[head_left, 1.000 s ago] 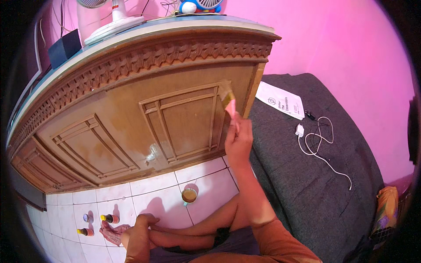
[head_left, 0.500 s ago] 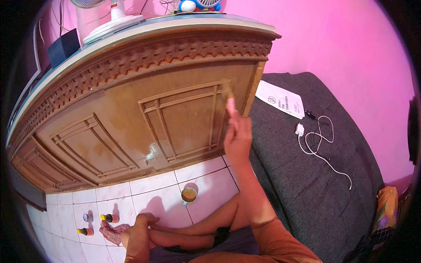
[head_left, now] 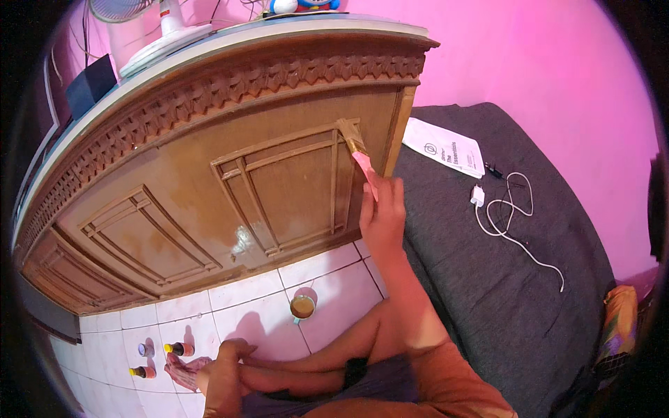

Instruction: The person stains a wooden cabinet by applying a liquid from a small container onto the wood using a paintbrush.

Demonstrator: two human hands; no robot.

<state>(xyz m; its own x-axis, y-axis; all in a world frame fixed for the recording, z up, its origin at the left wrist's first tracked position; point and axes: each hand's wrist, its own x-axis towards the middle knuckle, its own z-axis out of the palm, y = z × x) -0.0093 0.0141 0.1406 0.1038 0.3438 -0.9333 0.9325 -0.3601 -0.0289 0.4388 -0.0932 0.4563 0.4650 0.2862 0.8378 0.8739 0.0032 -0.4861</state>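
Observation:
My right hand (head_left: 383, 216) is closed around the pink handle of a paintbrush (head_left: 364, 161). The brush's bristles touch the upper right corner of the raised moulding on a brown wooden cabinet (head_left: 188, 157). Parts of the cabinet front look wet and glossy, with a bright shine low down between the two larger panels. My left hand (head_left: 238, 347) rests low by my crossed legs, its fingers too unclear to make out. On the tiles in front of the cabinet stands a mug (head_left: 303, 307) of brown liquid.
Two small dark bottles with yellow caps (head_left: 179, 348) (head_left: 143, 373) and a small round container (head_left: 145, 348) are on the tiles near my foot. A dark grey mattress (head_left: 502, 279) at right holds a white packet (head_left: 444, 148) and a charger with cable (head_left: 477, 196). A fan (head_left: 167, 42) stands on the cabinet.
The brush, blurred before, now shows sharply at the same panel corner, tilted more to the upper left. The whole view has shifted slightly. My left hand has stayed by my legs.

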